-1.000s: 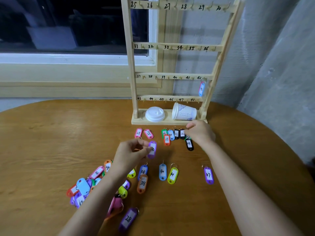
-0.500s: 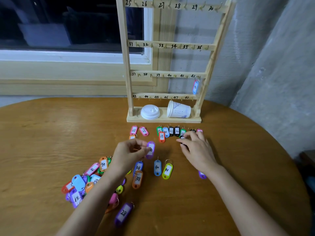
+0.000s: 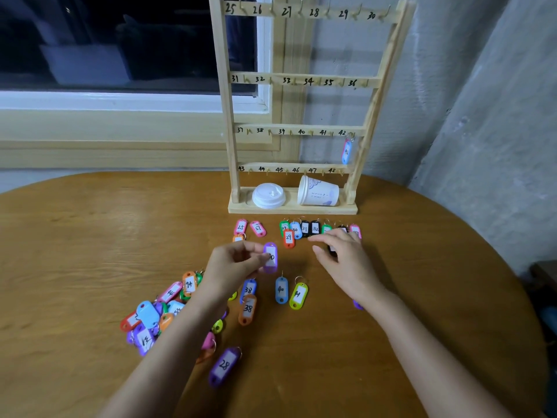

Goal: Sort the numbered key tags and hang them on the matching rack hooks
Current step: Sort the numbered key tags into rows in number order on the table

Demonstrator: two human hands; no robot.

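A wooden rack (image 3: pixel 301 131) with hooks numbered 25 to 48 stands at the table's far side. One blue tag 42 (image 3: pixel 346 152) hangs on its hook. A sorted row of tags (image 3: pixel 304 229) lies in front of the rack base, with pink tags 25 (image 3: pixel 240 227) and 27 (image 3: pixel 258 228) to its left. My left hand (image 3: pixel 235 265) pinches a purple tag (image 3: pixel 270 258) above the table. My right hand (image 3: pixel 343 259) hovers with relaxed fingers over a black tag (image 3: pixel 332 250), mostly hiding it. An unsorted pile of tags (image 3: pixel 156 315) lies near my left forearm.
A white lid (image 3: pixel 269 195) and a paper cup (image 3: pixel 319 193) on its side sit on the rack base. Loose tags lie near me: two marked 38 (image 3: pixel 248 298), blue 40 (image 3: pixel 281 289), yellow-green 41 (image 3: pixel 298 295), purple 28 (image 3: pixel 224 365). A grey wall rises at the right.
My right hand has drawn back from the rack base toward me and now covers the black tag. My left hand keeps hold of the purple tag in about the same place.
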